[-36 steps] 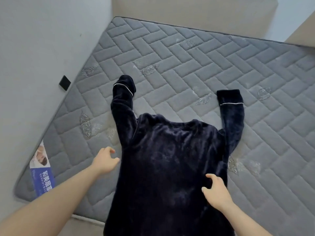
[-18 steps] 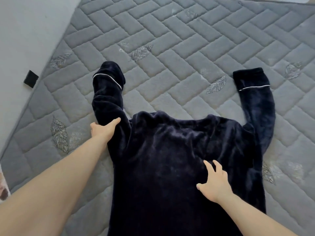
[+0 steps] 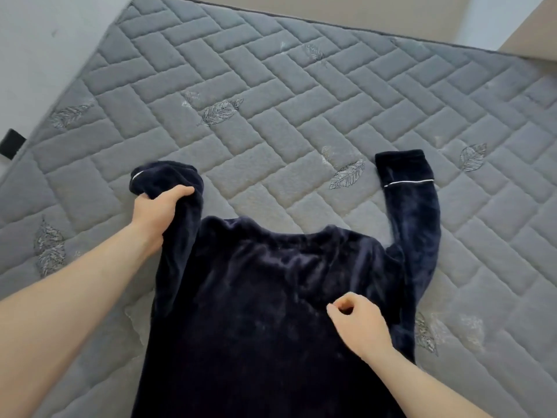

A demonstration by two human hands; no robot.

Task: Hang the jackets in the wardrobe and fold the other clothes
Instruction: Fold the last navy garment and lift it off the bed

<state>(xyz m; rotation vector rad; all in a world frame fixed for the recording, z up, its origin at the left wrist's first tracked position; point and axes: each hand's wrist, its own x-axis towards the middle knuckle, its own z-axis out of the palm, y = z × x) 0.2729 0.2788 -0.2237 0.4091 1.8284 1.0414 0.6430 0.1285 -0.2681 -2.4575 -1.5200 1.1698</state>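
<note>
A dark navy fleece top [image 3: 256,297] with white piping at the cuffs lies flat on the grey quilted mattress [image 3: 301,101], back side up. My left hand [image 3: 156,212] grips its left sleeve [image 3: 168,182] near the cuff, and the sleeve is bunched and lifted off the mattress. The right sleeve [image 3: 413,212] lies stretched up and away from the body. My right hand [image 3: 358,324] rests on the top's right side with its fingers loosely curled and nothing in them.
The mattress fills most of the view, with grey floor to its left and a beige wall at the back. A small black block [image 3: 12,143] sits at the mattress's left edge. A beige panel [image 3: 530,40] shows at the top right.
My left hand has taken hold of the left sleeve near the cuff and gathered it toward the body. My right hand's fingers have curled from flat on the cloth.
</note>
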